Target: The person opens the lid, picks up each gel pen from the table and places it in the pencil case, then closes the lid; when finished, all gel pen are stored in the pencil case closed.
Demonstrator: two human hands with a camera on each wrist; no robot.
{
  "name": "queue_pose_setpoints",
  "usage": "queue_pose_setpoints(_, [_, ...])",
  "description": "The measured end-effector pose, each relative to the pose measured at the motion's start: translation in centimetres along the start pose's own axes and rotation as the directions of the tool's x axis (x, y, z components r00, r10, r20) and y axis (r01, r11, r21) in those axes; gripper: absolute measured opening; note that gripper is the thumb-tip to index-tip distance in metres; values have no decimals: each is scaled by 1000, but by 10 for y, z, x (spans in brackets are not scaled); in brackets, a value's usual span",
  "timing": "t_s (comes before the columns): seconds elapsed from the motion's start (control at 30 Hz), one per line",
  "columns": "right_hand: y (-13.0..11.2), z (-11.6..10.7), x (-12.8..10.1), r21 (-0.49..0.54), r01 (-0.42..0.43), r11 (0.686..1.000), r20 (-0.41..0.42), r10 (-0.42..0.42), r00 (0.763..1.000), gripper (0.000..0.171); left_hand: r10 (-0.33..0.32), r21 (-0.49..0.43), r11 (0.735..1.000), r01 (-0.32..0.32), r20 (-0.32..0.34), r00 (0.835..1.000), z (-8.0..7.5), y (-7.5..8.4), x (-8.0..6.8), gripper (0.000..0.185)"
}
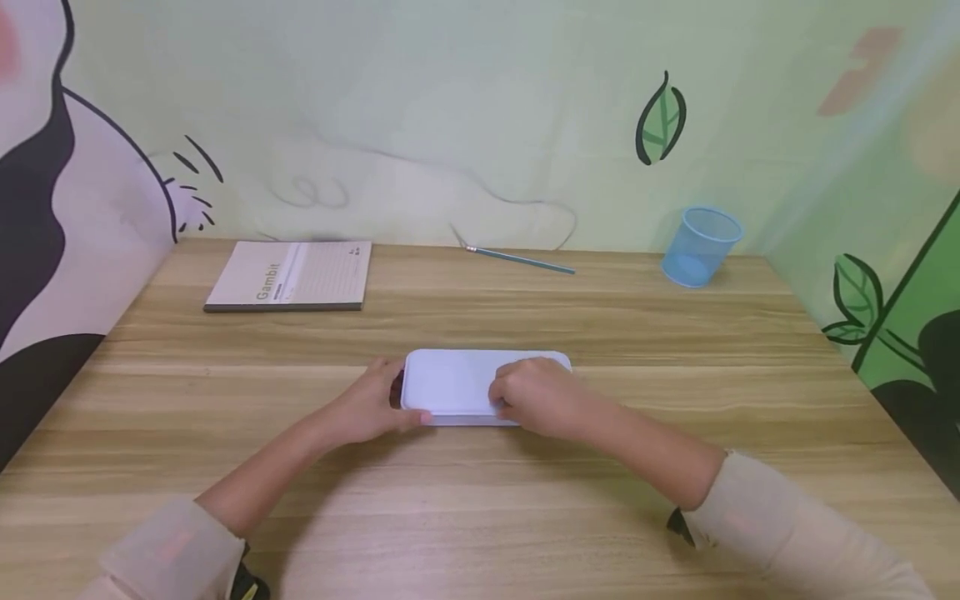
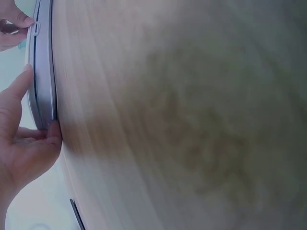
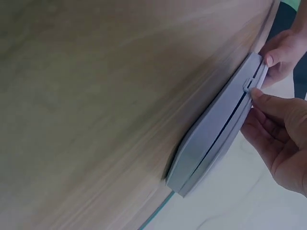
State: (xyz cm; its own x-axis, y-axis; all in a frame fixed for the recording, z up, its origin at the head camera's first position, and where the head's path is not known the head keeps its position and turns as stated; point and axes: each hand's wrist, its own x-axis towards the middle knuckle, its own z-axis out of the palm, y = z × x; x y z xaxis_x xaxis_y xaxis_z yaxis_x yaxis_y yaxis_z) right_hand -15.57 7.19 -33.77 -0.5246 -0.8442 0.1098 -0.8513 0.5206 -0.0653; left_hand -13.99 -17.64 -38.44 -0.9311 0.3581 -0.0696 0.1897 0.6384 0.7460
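A flat, pale lavender pencil case (image 1: 450, 382) with rounded corners lies on the table in front of me. My left hand (image 1: 367, 404) grips its left end, thumb along the front edge and fingers round the end. Over the right half of the lid, my right hand (image 1: 547, 398) has its fingers curled against the top. In the right wrist view its thumb presses at the small front latch (image 3: 247, 85). A thin dark seam runs between lid and base. The left wrist view shows the left hand (image 2: 29, 151) holding the case's end; the contents are hidden.
A notebook (image 1: 322, 279) lies at the back left of the wooden table (image 1: 480, 508). Behind the case, a blue paintbrush (image 1: 521, 259) rests near the wall. At the back right stands a blue mesh pen cup (image 1: 697, 250). A painted wall borders the table's back.
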Motion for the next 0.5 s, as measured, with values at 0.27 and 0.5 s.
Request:
queue_pose_setpoints(0.27, [0,6,-3,-17,27,999,-71,-28,997,20,-6,5,1000,6,-3,1000,1,2,0,78])
queue_pose_setpoints(0.5, [-1,7,-6,-18,-1,1000,-79,-1,997,19,5,-3,1000,-5,-10,1000,1,1,0,76])
